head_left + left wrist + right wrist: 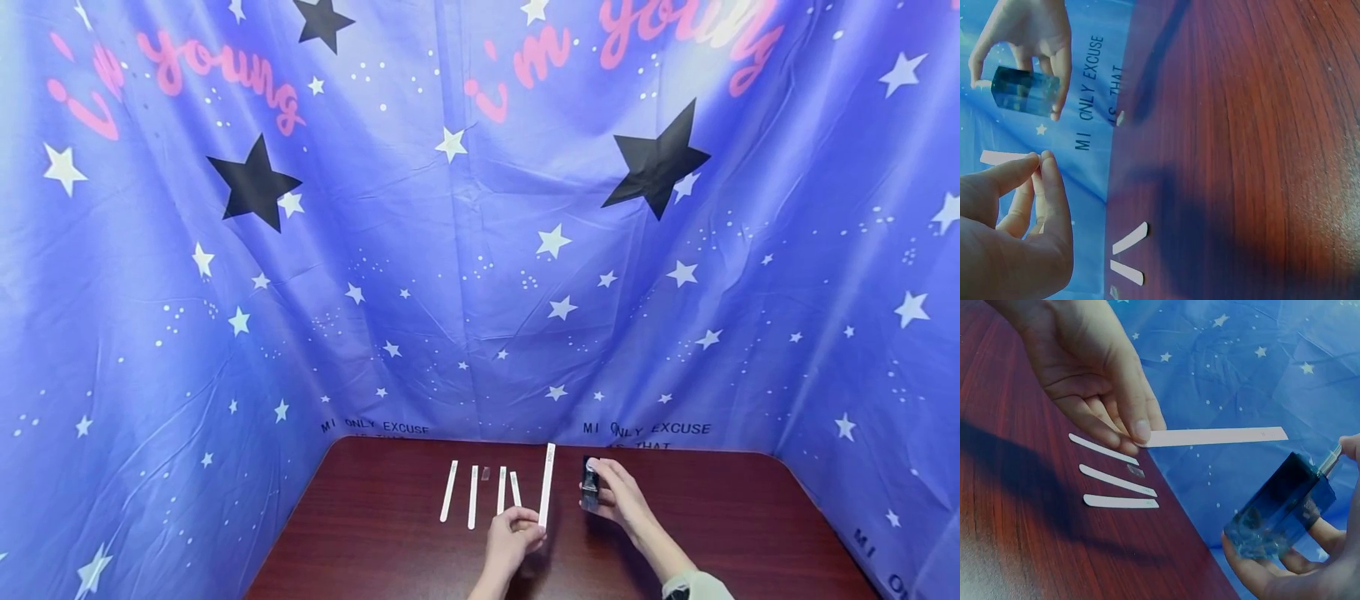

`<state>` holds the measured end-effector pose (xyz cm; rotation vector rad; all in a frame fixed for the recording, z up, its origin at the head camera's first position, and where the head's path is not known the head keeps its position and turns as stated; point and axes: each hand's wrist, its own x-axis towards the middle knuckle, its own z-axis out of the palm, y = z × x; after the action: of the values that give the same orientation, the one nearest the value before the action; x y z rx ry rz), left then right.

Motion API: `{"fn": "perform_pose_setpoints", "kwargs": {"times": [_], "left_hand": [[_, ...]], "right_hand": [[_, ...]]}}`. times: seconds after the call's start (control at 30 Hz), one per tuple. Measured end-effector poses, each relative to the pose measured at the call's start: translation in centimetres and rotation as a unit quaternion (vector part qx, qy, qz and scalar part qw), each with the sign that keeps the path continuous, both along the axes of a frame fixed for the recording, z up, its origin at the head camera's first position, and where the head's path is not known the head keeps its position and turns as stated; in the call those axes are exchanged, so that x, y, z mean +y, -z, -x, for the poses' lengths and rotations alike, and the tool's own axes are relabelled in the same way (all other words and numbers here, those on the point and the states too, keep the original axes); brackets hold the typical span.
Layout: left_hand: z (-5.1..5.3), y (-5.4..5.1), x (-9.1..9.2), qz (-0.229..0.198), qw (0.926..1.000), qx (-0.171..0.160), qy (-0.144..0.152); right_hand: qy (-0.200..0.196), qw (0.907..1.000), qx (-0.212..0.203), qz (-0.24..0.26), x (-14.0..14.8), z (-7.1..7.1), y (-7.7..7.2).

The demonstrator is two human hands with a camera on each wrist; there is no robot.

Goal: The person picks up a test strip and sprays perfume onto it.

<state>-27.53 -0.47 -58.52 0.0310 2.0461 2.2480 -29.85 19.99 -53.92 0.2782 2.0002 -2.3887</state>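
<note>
A white paper strip (547, 486) (1216, 436) stands upright in the head view, its lower end pinched between thumb and fingertips of the left hand (512, 546) (1022, 219) (1100, 381). To its right, the right hand (626, 504) (1029, 37) (1310, 569) holds a dark blue glass bottle (590, 483) (1022, 91) (1279, 506), with a finger on the silver nozzle (1330, 460) at its top. Strip and bottle are apart. Both are held above the table.
Several white strips (448, 492) (1130, 238) (1121, 502) lie on the dark red wooden table (360, 533) left of the hands. A small clear piece (486, 473) (1135, 470) lies among them. Behind the table hangs a blue star-printed cloth (450, 275).
</note>
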Motion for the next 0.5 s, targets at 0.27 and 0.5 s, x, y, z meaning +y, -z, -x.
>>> {"fn": "perform_pose_setpoints", "kwargs": {"times": [0.27, 0.5], "left_hand": [[-0.3, -0.7, 0.7, 0.005, 1.0000, 0.000, 0.003], [-0.5, -0.9, 1.3, 0.005, 0.9999, 0.000, 0.009]], "right_hand": [[0.026, 0.9961, -0.004, -0.085, -1.6, 0.3, -0.8], [0.048, 0.9947, 0.001, -0.091, -2.5, 0.8, -1.2]]}}
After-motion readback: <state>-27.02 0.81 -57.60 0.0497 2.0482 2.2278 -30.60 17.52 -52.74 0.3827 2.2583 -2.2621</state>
